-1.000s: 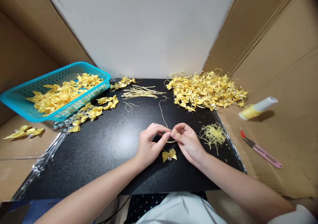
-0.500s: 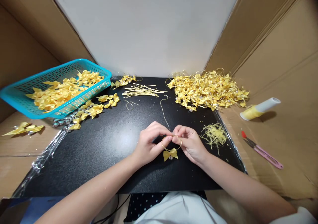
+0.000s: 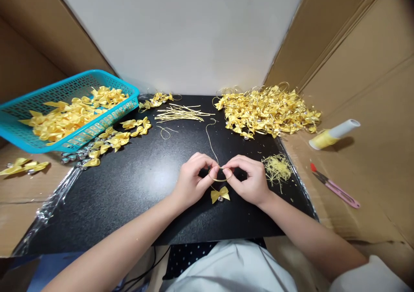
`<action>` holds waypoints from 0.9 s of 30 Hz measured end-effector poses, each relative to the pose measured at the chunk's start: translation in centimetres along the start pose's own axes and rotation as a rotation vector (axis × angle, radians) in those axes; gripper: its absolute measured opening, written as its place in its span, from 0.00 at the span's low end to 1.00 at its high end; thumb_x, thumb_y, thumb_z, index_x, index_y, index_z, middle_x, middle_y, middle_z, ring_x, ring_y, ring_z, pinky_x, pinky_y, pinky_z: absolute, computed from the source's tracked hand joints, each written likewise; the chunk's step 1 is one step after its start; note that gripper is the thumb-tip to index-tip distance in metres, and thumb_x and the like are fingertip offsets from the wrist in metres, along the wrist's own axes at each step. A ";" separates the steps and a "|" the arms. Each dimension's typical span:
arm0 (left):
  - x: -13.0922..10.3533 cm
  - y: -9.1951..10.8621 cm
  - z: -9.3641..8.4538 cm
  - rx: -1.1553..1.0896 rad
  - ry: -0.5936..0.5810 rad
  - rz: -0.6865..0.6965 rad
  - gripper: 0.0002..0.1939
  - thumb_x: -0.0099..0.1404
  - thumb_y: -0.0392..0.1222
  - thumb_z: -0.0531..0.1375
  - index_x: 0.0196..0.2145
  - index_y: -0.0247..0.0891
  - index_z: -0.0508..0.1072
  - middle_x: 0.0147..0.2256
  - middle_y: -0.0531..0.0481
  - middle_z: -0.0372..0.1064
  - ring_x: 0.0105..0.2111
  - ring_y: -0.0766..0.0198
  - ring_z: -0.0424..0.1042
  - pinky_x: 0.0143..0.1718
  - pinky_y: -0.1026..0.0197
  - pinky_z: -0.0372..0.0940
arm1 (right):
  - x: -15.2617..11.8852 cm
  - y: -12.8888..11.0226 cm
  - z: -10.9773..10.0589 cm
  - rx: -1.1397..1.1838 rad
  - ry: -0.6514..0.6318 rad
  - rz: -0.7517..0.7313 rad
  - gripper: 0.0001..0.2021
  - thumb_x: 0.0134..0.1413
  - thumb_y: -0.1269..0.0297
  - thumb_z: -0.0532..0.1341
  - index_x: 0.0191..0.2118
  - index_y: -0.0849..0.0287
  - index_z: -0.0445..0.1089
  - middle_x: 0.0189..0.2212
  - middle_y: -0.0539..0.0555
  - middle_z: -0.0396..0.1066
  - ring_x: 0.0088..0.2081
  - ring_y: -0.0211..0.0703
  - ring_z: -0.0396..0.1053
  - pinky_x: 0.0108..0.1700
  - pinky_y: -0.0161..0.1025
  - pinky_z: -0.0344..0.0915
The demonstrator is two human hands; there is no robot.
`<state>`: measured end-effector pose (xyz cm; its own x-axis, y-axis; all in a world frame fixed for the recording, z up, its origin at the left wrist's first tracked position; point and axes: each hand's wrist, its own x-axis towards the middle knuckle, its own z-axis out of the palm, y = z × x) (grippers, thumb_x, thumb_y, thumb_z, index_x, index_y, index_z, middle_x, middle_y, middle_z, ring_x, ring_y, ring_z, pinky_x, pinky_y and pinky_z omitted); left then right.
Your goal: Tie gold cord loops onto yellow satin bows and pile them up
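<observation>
Over the middle of the black table top (image 3: 129, 197), my left hand (image 3: 195, 179) and my right hand (image 3: 249, 180) face each other, each with thumb and fingertips pinched on a gold cord loop (image 3: 220, 180). Just below the loop sits a yellow ribbon bow (image 3: 223, 193) with a small silver bell at its centre. From the fingertips a thin loose thread (image 3: 211, 142) runs away across the table. The exact crossing of the cord at my fingertips is too small to make out.
At left stands a blue basket (image 3: 19, 143) of yellow bows, with belled bows (image 3: 118, 140) beside it. Cut cord pieces (image 3: 181, 113) lie at the back, finished looped bows (image 3: 268, 111) back right. Thread scraps (image 3: 278, 167), thread snips (image 3: 339, 193) and a wound tube (image 3: 336, 134) are at right.
My fingertips have drawn slightly apart, and the cord loop looks flatter. The bow now hangs a little below the loop. The whole view has shifted slightly.
</observation>
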<state>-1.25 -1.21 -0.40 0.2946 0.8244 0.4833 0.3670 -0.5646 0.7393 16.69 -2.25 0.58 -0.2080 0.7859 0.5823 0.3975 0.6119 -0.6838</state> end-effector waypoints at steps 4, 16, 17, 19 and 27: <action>0.0 0.2 0.0 -0.006 -0.002 -0.007 0.07 0.65 0.38 0.60 0.29 0.37 0.73 0.26 0.52 0.71 0.29 0.66 0.67 0.32 0.63 0.62 | -0.1 0.1 0.2 0.006 0.009 0.063 0.06 0.53 0.72 0.60 0.27 0.58 0.71 0.23 0.51 0.73 0.26 0.37 0.70 0.32 0.37 0.67; -0.1 0.1 0.1 -0.050 0.073 -0.012 0.03 0.62 0.37 0.63 0.31 0.39 0.78 0.29 0.51 0.78 0.29 0.65 0.72 0.33 0.63 0.66 | -0.5 0.4 0.6 0.116 0.053 0.189 0.05 0.53 0.70 0.63 0.30 0.59 0.76 0.26 0.53 0.76 0.28 0.38 0.73 0.32 0.36 0.69; -0.1 0.1 0.1 -0.052 0.083 -0.021 0.03 0.62 0.37 0.64 0.31 0.39 0.79 0.29 0.50 0.78 0.29 0.65 0.72 0.33 0.62 0.66 | -0.6 0.4 0.7 0.127 0.058 0.202 0.04 0.53 0.70 0.63 0.30 0.59 0.77 0.26 0.53 0.76 0.28 0.38 0.73 0.32 0.36 0.69; -0.2 0.1 0.1 -0.055 0.095 -0.034 0.03 0.62 0.37 0.64 0.31 0.39 0.79 0.29 0.50 0.78 0.29 0.65 0.72 0.33 0.62 0.66 | -0.7 0.5 0.8 0.149 0.062 0.227 0.04 0.54 0.69 0.64 0.31 0.59 0.78 0.26 0.53 0.77 0.29 0.39 0.73 0.33 0.36 0.69; -0.2 0.2 0.2 -0.055 0.089 -0.021 0.04 0.62 0.38 0.63 0.30 0.40 0.79 0.28 0.50 0.78 0.29 0.65 0.72 0.32 0.62 0.66 | -0.4 0.3 0.7 0.072 0.069 0.180 0.04 0.53 0.70 0.64 0.31 0.59 0.77 0.26 0.53 0.77 0.28 0.38 0.73 0.33 0.37 0.69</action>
<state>-1.10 -1.50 -0.43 0.2068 0.8379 0.5052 0.3229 -0.5459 0.7732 16.24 -2.34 -0.18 -0.0770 0.8766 0.4750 0.3570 0.4691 -0.8078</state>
